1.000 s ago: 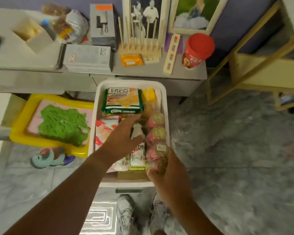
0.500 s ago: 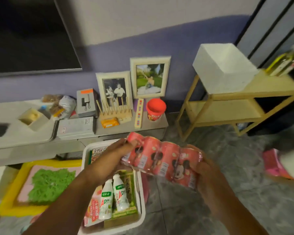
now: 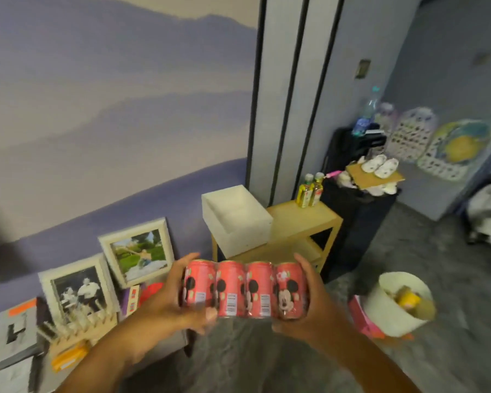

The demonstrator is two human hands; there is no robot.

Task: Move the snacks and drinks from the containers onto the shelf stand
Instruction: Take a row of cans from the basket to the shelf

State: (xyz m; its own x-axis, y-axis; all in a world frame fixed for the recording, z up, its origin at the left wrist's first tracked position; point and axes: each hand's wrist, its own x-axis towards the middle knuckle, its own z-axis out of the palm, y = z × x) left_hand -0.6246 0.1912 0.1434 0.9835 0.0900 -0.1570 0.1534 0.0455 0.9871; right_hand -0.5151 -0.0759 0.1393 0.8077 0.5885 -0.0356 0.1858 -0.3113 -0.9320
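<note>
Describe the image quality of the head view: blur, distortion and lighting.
Head view: dim, soft indoor light with no harsh glare; wide-angle distortion bows the dark vertical wall strips; the four-pack of red cartoon-mouse cans between left hand and right hand is fairly sharp, while the white round basket and low table edge smear with motion blur.

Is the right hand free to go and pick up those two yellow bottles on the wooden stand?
Probably not yet. The right hand grips one end of the pack of red cans and the left hand the other, and the yellow bottles stand farther off on the shelf stand.
</note>
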